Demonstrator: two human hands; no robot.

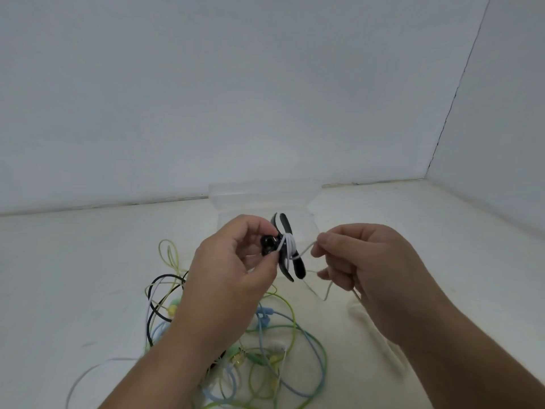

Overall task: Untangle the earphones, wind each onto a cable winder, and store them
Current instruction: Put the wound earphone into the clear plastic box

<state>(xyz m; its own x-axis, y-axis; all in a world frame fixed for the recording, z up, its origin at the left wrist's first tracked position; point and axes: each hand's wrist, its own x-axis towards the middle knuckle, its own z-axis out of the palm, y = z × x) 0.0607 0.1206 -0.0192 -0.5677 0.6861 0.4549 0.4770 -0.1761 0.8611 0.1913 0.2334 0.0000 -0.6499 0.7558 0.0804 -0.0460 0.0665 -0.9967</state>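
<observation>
White tabletop point(88, 261) lies under pale walls; above the coloured tangle point(263, 318) the left hand point(233, 261) pinches the black cable winder point(296, 267), while the right hand point(362, 261) pinches the white earphone cable point(306, 248), which looks light, limp and slippery, so it is best gripped taut close to the winder

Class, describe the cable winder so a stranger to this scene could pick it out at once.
Start at the white table, just before the clear plastic box. Above it, the left hand holds up the cable winder. It alone is black and winged, with white cable wrapped round its middle, unlike the loose coloured cables lying below.
</observation>
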